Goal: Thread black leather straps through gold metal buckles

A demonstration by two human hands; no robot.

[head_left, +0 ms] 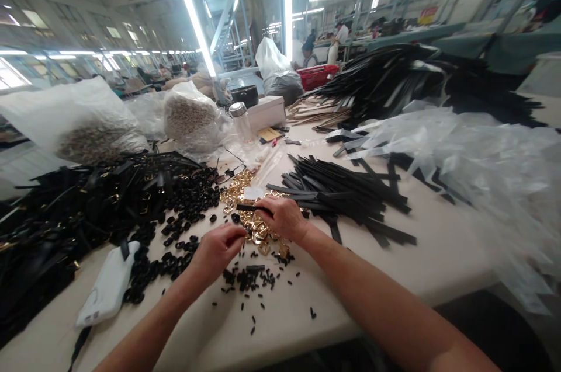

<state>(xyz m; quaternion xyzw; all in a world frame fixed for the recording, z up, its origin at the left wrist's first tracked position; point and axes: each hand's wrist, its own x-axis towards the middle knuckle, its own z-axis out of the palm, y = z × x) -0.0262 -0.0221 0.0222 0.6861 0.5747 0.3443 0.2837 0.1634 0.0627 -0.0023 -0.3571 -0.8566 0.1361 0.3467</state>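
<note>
My right hand (284, 217) is closed on a black strap (248, 207), whose flat end sticks out to the left past my fingers. Just left of it and a little nearer, my left hand (219, 250) has its thumb and fingertips pinched together; whatever they hold is too small or hidden to make out. Under and around both hands lies a heap of gold metal buckles (262, 237). Small black pieces (249, 278) are scattered on the table in front. To the right rests a pile of cut black straps (346, 191).
Left stand a mound of black straps with gold buckles (100, 191), round black parts (188, 202) and a white power bank (109, 284). Behind are filled plastic bags (190, 115), a glass bottle (240, 118) and eyeglasses (230, 172). Clear plastic film (482, 156) drapes over the right side.
</note>
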